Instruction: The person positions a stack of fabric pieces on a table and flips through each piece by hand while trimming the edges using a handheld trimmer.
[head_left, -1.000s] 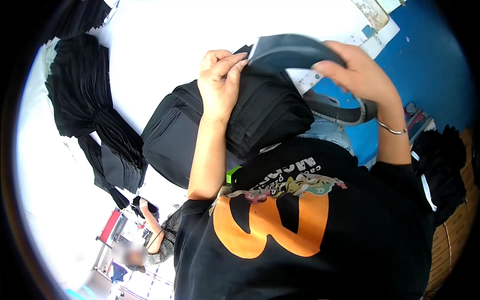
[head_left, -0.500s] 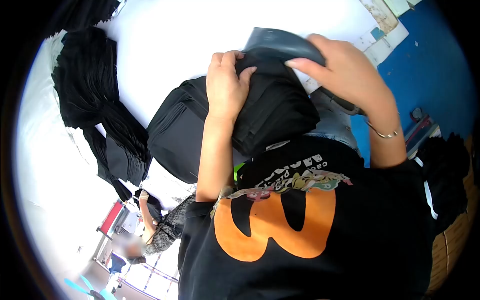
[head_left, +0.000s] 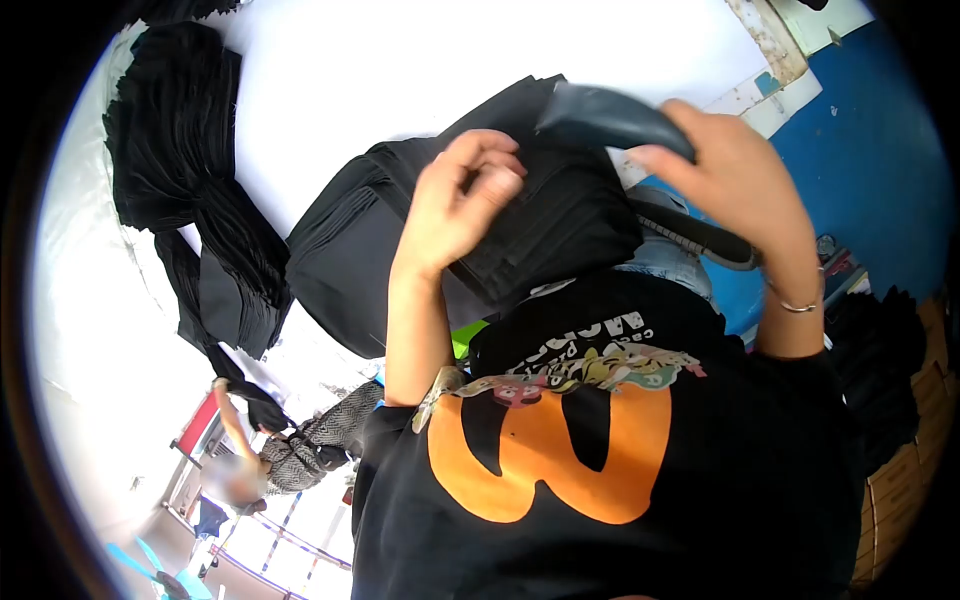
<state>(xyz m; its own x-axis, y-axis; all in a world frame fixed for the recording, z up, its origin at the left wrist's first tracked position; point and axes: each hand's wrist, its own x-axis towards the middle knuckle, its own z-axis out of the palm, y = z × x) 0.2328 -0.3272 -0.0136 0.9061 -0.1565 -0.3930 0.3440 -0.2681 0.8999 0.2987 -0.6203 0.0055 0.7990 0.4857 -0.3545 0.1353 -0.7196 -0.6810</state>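
A thick stack of folded black fabric [head_left: 560,210] lies on the white table [head_left: 330,70] in front of my body. Over the stack's left part is my left hand [head_left: 460,205], its fingers curled with the thumb close to them; whether anything is between them is too small to tell. My right hand [head_left: 735,170] is wrapped round the end of a dark, smooth handheld tool [head_left: 620,118], whose far end is above the stack's upper edge. A black ribbed hose or cord [head_left: 700,235] hangs below my right wrist.
Gathered black fabric bundles [head_left: 170,130] lie at the left. Another person [head_left: 310,440] is at the lower left, near a blue fan [head_left: 165,575]. Dark fabric [head_left: 880,350] and cardboard boxes [head_left: 895,500] are at the right, beside the blue floor [head_left: 870,130].
My left hand has lifted off the fabric's upper edge and its fingers have curled. The tool in my right hand has moved slightly right and down, and more of the fabric's upper corner shows.
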